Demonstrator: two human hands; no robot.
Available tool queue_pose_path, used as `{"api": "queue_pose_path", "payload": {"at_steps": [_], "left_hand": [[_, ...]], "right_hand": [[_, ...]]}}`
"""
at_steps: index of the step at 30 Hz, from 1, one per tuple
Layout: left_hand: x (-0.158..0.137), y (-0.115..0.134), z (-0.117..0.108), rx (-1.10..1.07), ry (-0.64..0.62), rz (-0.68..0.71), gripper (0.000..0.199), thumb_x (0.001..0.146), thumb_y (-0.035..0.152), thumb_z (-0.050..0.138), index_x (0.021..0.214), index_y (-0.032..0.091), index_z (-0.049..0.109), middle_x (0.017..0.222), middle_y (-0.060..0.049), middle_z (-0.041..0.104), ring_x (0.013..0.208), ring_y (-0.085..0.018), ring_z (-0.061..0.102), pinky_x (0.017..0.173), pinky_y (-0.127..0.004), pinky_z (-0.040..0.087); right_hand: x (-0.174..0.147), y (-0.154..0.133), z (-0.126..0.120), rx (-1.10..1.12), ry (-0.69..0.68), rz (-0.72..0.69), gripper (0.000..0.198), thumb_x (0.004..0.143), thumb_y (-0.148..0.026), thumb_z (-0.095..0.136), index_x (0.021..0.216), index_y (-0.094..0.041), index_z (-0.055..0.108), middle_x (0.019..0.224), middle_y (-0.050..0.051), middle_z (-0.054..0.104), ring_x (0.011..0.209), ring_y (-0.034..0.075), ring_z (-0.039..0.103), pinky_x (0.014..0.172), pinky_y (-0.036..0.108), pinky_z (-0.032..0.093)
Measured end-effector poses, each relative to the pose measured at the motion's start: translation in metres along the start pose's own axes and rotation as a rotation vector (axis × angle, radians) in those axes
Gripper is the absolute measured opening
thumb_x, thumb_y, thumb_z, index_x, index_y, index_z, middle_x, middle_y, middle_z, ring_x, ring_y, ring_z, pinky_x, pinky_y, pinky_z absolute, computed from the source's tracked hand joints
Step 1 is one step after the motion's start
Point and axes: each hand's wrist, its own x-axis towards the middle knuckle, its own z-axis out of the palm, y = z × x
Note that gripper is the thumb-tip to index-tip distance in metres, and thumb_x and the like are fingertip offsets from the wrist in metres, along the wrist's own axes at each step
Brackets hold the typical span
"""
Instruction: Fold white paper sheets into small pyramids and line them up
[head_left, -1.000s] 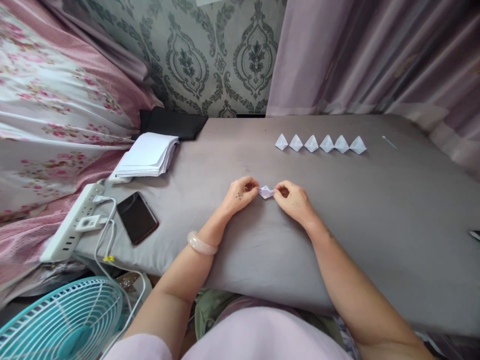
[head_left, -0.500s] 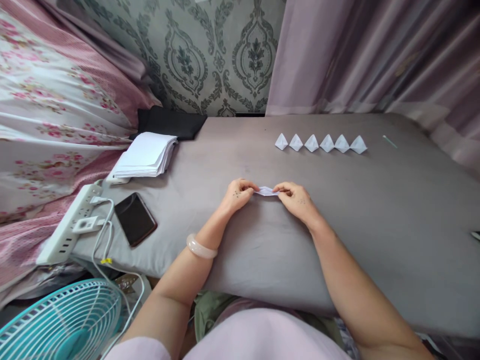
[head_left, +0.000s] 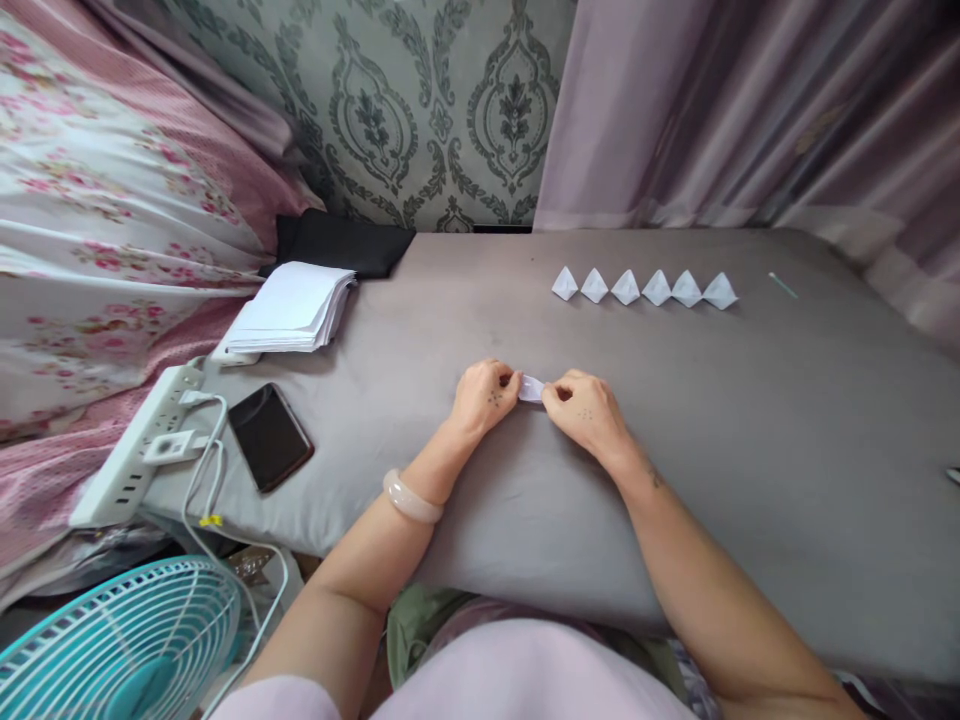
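Between my two hands is a small piece of folded white paper (head_left: 531,389), just above or on the grey-covered table. My left hand (head_left: 486,396) pinches its left end between thumb and fingers. At the opposite end, my right hand (head_left: 585,408) grips the paper the same way. The fingertips hide both ends of the paper. Farther back and to the right stands a row of several small folded paper shapes (head_left: 626,288), pointed at the top like little boats.
A stack of white paper sheets (head_left: 289,312) lies at the left, in front of a black folded item (head_left: 345,246). A phone (head_left: 270,437), a white power strip (head_left: 139,450) with cables and a turquoise fan (head_left: 142,640) are nearer. A thin stick (head_left: 783,285) lies far right.
Both hands have drawn slightly closer together, and the fingers are more curled. The folded paper looks shorter between them and shows more of its face. The row of paper shapes stays put.
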Motion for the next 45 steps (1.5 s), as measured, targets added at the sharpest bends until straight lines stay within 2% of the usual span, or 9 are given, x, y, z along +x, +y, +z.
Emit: {"api": "queue_pose_path", "payload": {"at_steps": [4,12,16,22,26,31,34,36,45], "left_hand": [[-0.003,-0.004,0.001,-0.062,0.001,0.097,0.017,0.083,0.020,0.055,0.085,0.017,0.071,0.087,-0.007,0.070,0.078,-0.016,0.063,0.078,-0.028,0.049],[-0.002,-0.006,0.004,-0.262,0.011,0.093,0.028,0.078,0.006,0.048,0.096,0.018,0.067,0.097,-0.006,0.070,0.085,-0.015,0.065,0.078,-0.026,0.052],[-0.004,-0.002,0.003,-0.349,0.034,0.157,0.031,0.079,0.004,0.045,0.099,0.017,0.065,0.100,-0.006,0.069,0.090,-0.013,0.064,0.078,-0.023,0.052],[-0.007,0.000,0.003,-0.361,-0.066,0.243,0.038,0.081,0.004,0.043,0.111,0.018,0.061,0.104,-0.006,0.067,0.091,-0.012,0.064,0.084,-0.024,0.052],[-0.008,-0.001,0.005,-0.371,-0.030,0.277,0.048,0.082,0.004,0.043,0.127,0.018,0.052,0.110,-0.008,0.064,0.100,-0.013,0.062,0.088,-0.025,0.051],[-0.009,0.004,0.003,-0.432,0.024,0.241,0.034,0.084,0.012,0.050,0.118,0.015,0.058,0.114,-0.012,0.061,0.094,-0.014,0.064,0.082,-0.025,0.054],[-0.010,0.007,0.001,-0.500,-0.012,0.093,0.023,0.087,0.024,0.055,0.104,0.014,0.065,0.098,-0.010,0.069,0.080,-0.014,0.066,0.072,-0.023,0.054],[-0.010,0.007,0.000,-0.481,-0.053,0.038,0.023,0.088,0.030,0.054,0.096,0.014,0.069,0.084,-0.007,0.071,0.074,-0.014,0.066,0.068,-0.022,0.053],[-0.011,0.012,-0.001,-0.396,-0.064,0.071,0.023,0.087,0.025,0.052,0.096,0.015,0.070,0.080,-0.004,0.071,0.070,-0.012,0.062,0.066,-0.021,0.048]], "right_hand": [[-0.004,-0.002,-0.001,-0.033,-0.059,-0.025,0.031,0.086,-0.031,0.051,0.063,-0.020,0.070,0.072,0.005,0.065,0.067,0.017,0.058,0.067,0.030,0.039],[-0.012,-0.010,0.004,0.089,-0.097,-0.010,0.010,0.081,-0.027,0.056,0.083,-0.023,0.065,0.076,0.003,0.068,0.067,0.018,0.061,0.064,0.029,0.040],[-0.013,-0.014,0.004,0.133,-0.049,0.076,0.023,0.078,-0.023,0.055,0.101,-0.022,0.055,0.067,0.000,0.067,0.066,0.019,0.063,0.062,0.029,0.040],[-0.008,-0.008,0.003,0.165,0.024,0.062,0.019,0.078,-0.026,0.055,0.095,-0.021,0.063,0.082,0.004,0.070,0.072,0.018,0.064,0.070,0.031,0.045],[-0.008,-0.007,0.005,0.213,-0.006,-0.025,0.021,0.081,-0.026,0.053,0.094,-0.019,0.067,0.084,0.006,0.072,0.072,0.018,0.065,0.072,0.030,0.047],[-0.008,-0.007,0.005,0.195,0.029,-0.143,0.025,0.089,-0.026,0.045,0.087,-0.020,0.069,0.086,0.008,0.072,0.077,0.019,0.065,0.072,0.029,0.046],[-0.006,-0.004,0.007,0.171,0.109,-0.171,0.025,0.090,-0.026,0.045,0.088,-0.021,0.070,0.089,0.008,0.072,0.081,0.019,0.065,0.076,0.030,0.046],[-0.005,-0.002,0.008,0.162,0.131,-0.179,0.025,0.090,-0.027,0.046,0.089,-0.021,0.070,0.090,0.008,0.072,0.082,0.020,0.065,0.077,0.030,0.046],[-0.004,0.000,0.007,0.196,0.076,-0.191,0.026,0.090,-0.023,0.045,0.097,-0.020,0.070,0.096,0.009,0.073,0.089,0.021,0.066,0.080,0.031,0.046]]}}
